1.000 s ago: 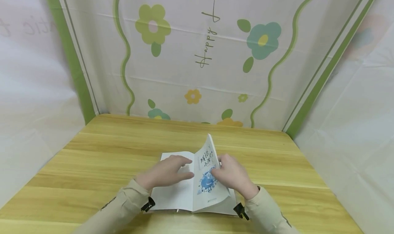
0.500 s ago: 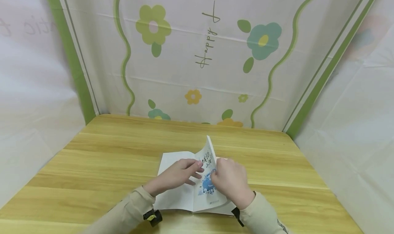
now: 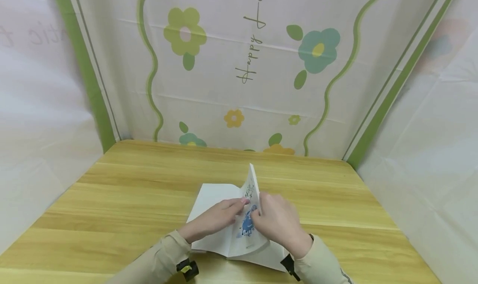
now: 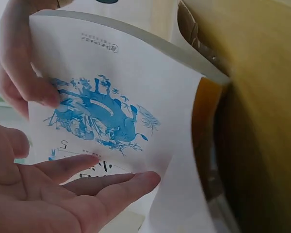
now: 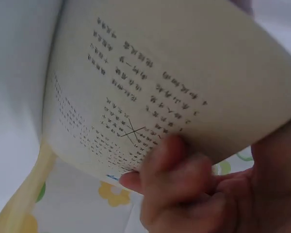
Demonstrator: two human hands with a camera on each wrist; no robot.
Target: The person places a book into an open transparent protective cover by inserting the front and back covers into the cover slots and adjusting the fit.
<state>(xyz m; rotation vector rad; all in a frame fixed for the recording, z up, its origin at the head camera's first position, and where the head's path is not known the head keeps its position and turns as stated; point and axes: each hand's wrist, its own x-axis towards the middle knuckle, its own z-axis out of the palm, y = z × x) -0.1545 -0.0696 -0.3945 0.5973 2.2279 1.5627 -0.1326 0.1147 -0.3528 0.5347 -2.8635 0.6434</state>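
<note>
An open book lies on the wooden table, its left leaf (image 3: pixel 209 197) flat and a thick block of pages (image 3: pixel 248 222) raised near the spine, showing a blue drawing and dark characters. The right hand (image 3: pixel 278 219) pinches the outer edge of that block between thumb and curled fingers; in the right wrist view, printed text covers the far side of the pages (image 5: pixel 131 82). My left hand (image 3: pixel 216 217) reaches over the left leaf, its fingers extended close against the title page (image 4: pixel 111 63); whether the fingertips press on it is unclear.
The wooden table (image 3: pixel 149 184) extends around the book. Behind it hangs a pale curtain (image 3: pixel 209 81) with flowers and green lines, and more pale cloth (image 3: pixel 422 184) stands at both sides.
The left hand has moved right to the raised pages, its fingers coming together. The right hand has curled further and shifted slightly left, and the page block stands more upright. The book has turned slightly.
</note>
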